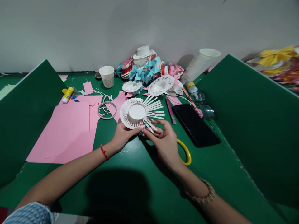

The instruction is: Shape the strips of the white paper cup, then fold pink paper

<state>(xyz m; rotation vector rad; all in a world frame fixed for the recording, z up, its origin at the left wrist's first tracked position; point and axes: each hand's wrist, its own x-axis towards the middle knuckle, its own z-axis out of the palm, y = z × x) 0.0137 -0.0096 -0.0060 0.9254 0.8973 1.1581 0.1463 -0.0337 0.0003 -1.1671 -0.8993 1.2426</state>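
A white paper cup, slit into strips that fan out around its round base, is held up over the green table. On its left side the strips are folded into a looped rim; those on the right stick out straight. My left hand pinches the near left rim between thumb and fingers. With thumb and fingertips closed, my right hand grips strips at the near right edge. Beneath and beside my right hand shows the yellow handle of scissors, partly hidden.
Pink paper sheets, a glue stick and a tape roll lie left. Finished paper hats pile up behind, near a single cup and stacked cups. A phone, cutter and glasses lie right. Green panels flank the table.
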